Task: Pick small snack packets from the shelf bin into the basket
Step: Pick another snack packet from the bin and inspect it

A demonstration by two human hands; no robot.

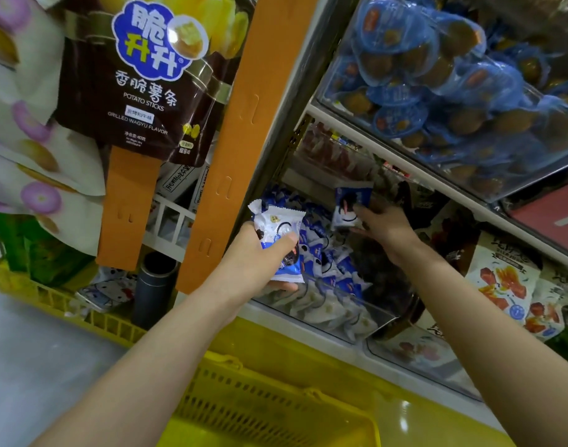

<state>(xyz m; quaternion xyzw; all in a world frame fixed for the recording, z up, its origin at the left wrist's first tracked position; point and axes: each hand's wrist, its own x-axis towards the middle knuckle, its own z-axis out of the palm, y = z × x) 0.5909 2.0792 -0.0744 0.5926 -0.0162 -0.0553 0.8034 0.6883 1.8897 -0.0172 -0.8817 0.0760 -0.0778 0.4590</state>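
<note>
Closest in, the yellow basket [269, 395] sits low beneath both forearms, ready to receive. Up from there, the left hand [260, 253] is curled around a small bunch of snack packets [277, 227], thumb across the front and fingers underneath. It looks like two of them, possibly more, though the blur leaves the count unsure. The right hand [385, 224] reaches deeper into the shelf and pinches a single packet [350, 204] by its lower half, holding it up above the heap. Under both hands, the clear shelf bin [340, 317] is piled with loose packets [331, 262] of the same kind.

As for handling, these look like light, puffy pillow packs of thin glossy film. They should be soft to the squeeze and a little slippery, and whatever is inside can probably be crushed. The crimped end seams are the safe place for a pinch, and a loose grip round the middle works too, so several can ride in one hand. They weigh so little that a short drop into the basket should do them no harm.

The wrappers are white and blue, with dark round biscuit pictures on the front and zigzag sealed ends. Beside the bin stands an orange upright [243, 124], and the shelf above holds blue-wrapped snacks [437, 75].
</note>
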